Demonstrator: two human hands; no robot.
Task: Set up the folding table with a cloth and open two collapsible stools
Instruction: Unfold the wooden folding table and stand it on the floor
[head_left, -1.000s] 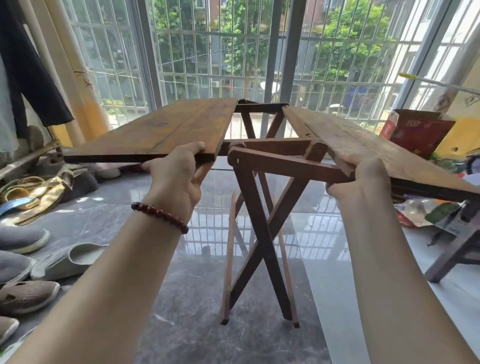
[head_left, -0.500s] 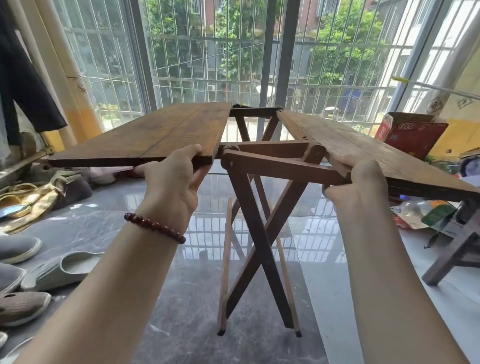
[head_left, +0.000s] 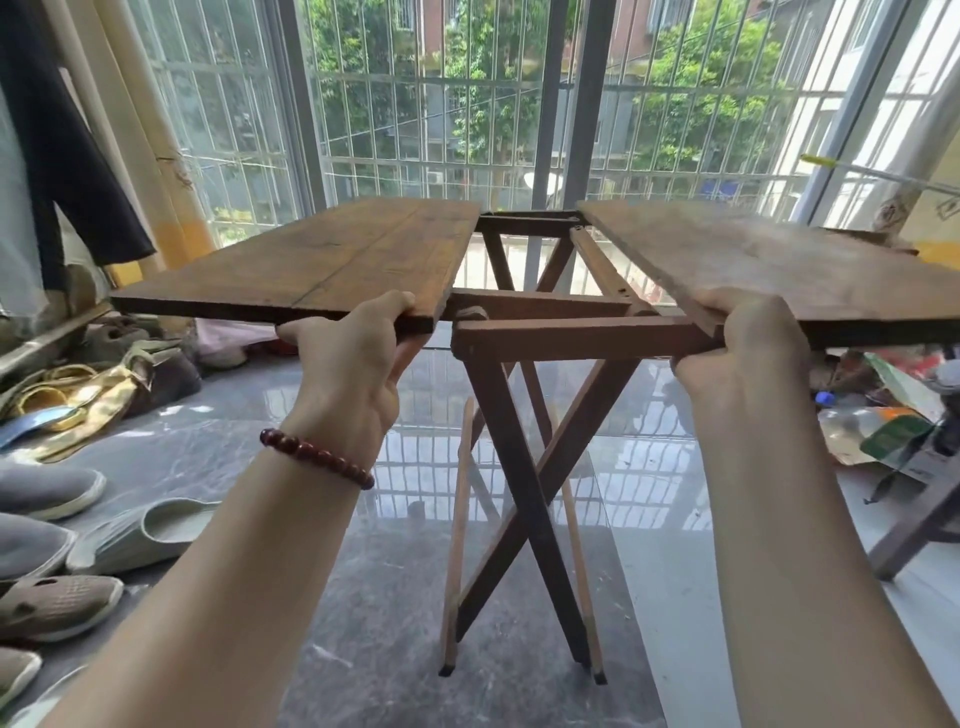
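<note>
**Head view: my two hands on the folding table (head_left: 571, 338)**

The barred window (head_left: 467, 104) fills the whole back, and the grey polished floor (head_left: 363, 649) lies under everything. The folding table stands on this floor directly in front of me, between me and the window. Its tabletop is in two wooden halves, with an open gap between them where the frame bars show. The left half (head_left: 311, 260) and the right half (head_left: 779, 270) both lie almost level. The crossed legs (head_left: 519, 493) stand below the gap, with their feet on the floor.

A dark garment (head_left: 62, 156) hangs at the far left, beside the window.

My left hand (head_left: 353, 358) grasps the near inner corner of the left half. One of its fingers (head_left: 395, 304) lies on top of the board and the others are curled under it. My right hand (head_left: 737, 353) grasps the near inner corner of the right half, where the front frame bar meets it. Its fingers are curled over the top edge, and I cannot see its thumb.

Several shoes (head_left: 52, 608) and a pale slipper (head_left: 145, 530) lie on the floor at my left, well apart from the legs. Some crumpled packaging (head_left: 883, 431) lies on the floor at the right, below the right half. A bracelet (head_left: 317, 457) of dark red beads sits on my left wrist.
</note>
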